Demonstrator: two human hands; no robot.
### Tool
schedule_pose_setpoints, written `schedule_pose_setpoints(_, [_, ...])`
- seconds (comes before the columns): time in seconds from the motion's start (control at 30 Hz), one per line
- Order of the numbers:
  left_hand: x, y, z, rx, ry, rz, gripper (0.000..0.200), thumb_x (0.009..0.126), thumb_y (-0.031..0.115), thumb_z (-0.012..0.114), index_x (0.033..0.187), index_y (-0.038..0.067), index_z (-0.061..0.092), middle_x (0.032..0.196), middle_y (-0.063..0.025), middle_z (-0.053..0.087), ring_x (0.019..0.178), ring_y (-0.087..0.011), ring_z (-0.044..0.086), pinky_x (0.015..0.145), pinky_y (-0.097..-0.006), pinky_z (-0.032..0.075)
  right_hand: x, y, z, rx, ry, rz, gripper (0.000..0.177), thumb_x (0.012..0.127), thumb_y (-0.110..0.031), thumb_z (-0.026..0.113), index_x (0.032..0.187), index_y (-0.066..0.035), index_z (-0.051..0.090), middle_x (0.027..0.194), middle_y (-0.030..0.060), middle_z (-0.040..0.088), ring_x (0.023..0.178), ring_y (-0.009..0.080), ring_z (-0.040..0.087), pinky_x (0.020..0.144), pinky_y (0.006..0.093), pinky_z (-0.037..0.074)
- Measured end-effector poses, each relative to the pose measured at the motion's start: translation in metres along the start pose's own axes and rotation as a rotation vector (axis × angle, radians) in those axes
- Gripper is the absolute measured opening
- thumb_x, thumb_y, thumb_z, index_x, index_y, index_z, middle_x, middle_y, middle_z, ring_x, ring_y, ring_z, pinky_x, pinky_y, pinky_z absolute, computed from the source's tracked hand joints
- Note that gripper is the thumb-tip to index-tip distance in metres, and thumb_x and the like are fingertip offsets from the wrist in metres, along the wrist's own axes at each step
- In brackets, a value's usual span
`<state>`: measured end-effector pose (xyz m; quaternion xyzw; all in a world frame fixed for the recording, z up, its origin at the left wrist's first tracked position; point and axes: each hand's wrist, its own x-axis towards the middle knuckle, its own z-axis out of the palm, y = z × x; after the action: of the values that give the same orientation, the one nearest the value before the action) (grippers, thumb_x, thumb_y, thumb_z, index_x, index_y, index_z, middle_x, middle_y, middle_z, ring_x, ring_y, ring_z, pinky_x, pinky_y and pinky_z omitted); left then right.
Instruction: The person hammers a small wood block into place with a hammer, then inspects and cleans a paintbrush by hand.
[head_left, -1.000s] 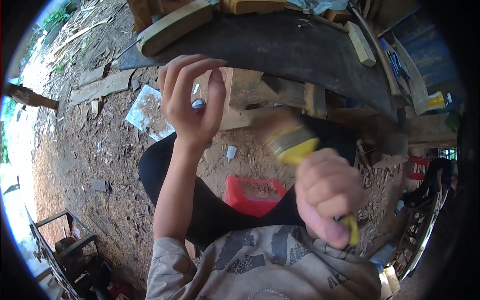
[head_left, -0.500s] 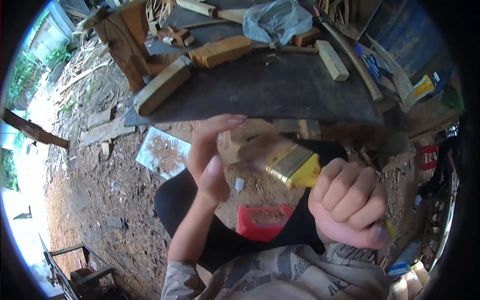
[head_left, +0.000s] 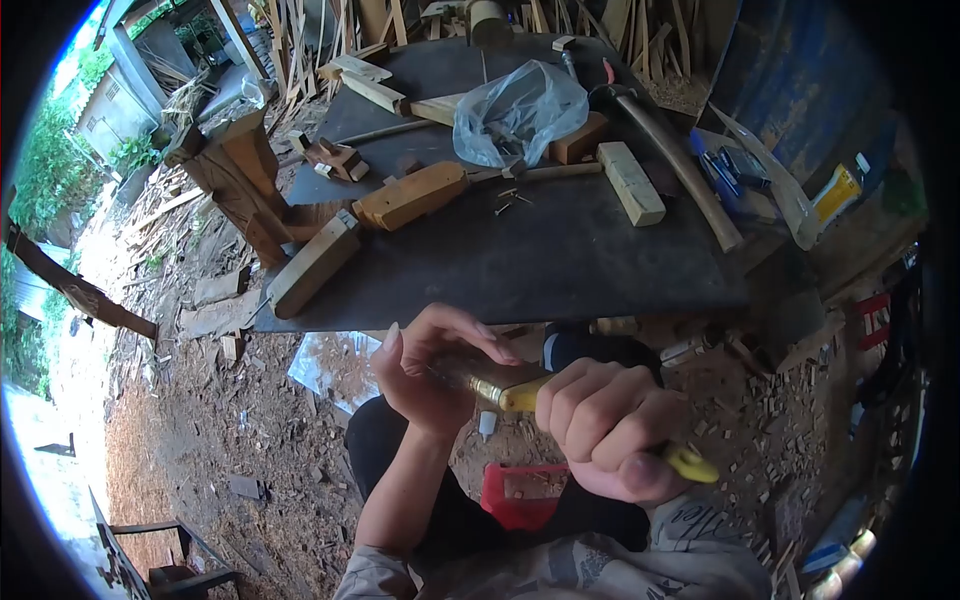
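My right hand (head_left: 610, 425) is wrapped round the yellow handle of a flat paintbrush (head_left: 520, 397). The handle's end sticks out below my fist, and the metal band points left. The dark bristles lie against or right at the palm of my left hand (head_left: 428, 375), which curves round them with its fingers bent and the thumb apart. Both hands are over my lap, just short of the front edge of the dark tabletop (head_left: 480, 270).
On the table lie wooden blocks (head_left: 412, 196), a clear plastic bag (head_left: 520, 115), a long-handled tool (head_left: 680, 165) and a few small screws or nails (head_left: 512, 200). A red plastic object (head_left: 520, 497) is on the ground between my legs, near a small white bottle (head_left: 487, 425). Wood chips cover the ground.
The brush has swung left and flatter, its bristles now at my left palm. My left hand has turned to cup them. The view has tilted up, showing more of the table.
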<state>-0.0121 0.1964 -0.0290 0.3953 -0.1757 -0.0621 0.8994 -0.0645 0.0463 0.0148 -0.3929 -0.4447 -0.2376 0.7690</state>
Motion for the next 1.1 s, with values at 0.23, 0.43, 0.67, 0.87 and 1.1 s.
schedule_pose_setpoints(0.23, [0.004,-0.008,0.001,-0.244,-0.098,0.072,0.075,0.1,0.061,0.025,0.09,-0.004,0.061,0.08,-0.0248,0.069,0.077,-0.0363,0.07,0.081,-0.0449,0.057,0.035,-0.017,0.025,-0.227,0.183,0.159,0.036,0.089,-0.014,0.063,0.06,-0.006,0.043,0.051,0.0035,0.047,0.041,0.0166,0.039,0.043,0.0319,0.031])
schedule_pose_setpoints(0.43, [-0.001,-0.015,0.002,-0.207,-0.12,0.086,0.073,0.099,0.06,0.028,0.094,-0.004,0.062,0.087,-0.0248,0.07,0.087,-0.0366,0.07,0.087,-0.0469,0.055,0.037,-0.02,0.023,-0.274,0.285,0.226,0.037,0.091,-0.016,0.057,0.059,-0.008,0.039,0.047,0.0037,0.045,0.039,0.0146,0.031,0.042,0.033,0.026])
schedule_pose_setpoints(0.67, [0.002,-0.009,0.014,-0.161,-0.117,0.09,0.066,0.099,0.06,0.033,0.094,-0.001,0.059,0.087,-0.0203,0.066,0.088,-0.0349,0.066,0.09,-0.0479,0.052,0.028,-0.024,0.01,-0.088,0.218,0.227,0.034,0.089,-0.01,0.063,0.061,-0.004,0.044,0.056,0.0054,0.048,0.048,0.0186,0.046,0.05,0.0332,0.033])
schedule_pose_setpoints(0.87, [0.007,-0.002,0.001,-0.314,-0.182,0.156,0.067,0.099,0.054,0.031,0.099,-0.004,0.062,0.094,-0.0252,0.07,0.096,-0.038,0.069,0.095,-0.0515,0.054,0.037,-0.018,0.02,-0.163,-0.075,0.136,0.03,0.091,-0.013,0.062,0.064,-0.005,0.053,0.052,0.0034,0.051,0.041,0.0166,0.04,0.042,0.0314,0.034])
schedule_pose_setpoints(1.1, [0.023,0.028,0.022,-0.245,-0.2,0.231,0.062,0.102,0.05,0.03,0.1,-0.004,0.06,0.091,-0.0233,0.07,0.093,-0.0363,0.07,0.093,-0.0508,0.056,0.059,-0.031,0.016,-0.054,-0.042,0.18,0.035,0.092,-0.019,0.068,0.064,-0.005,0.054,0.057,0.0033,0.053,0.047,0.0176,0.047,0.046,0.0333,0.036])
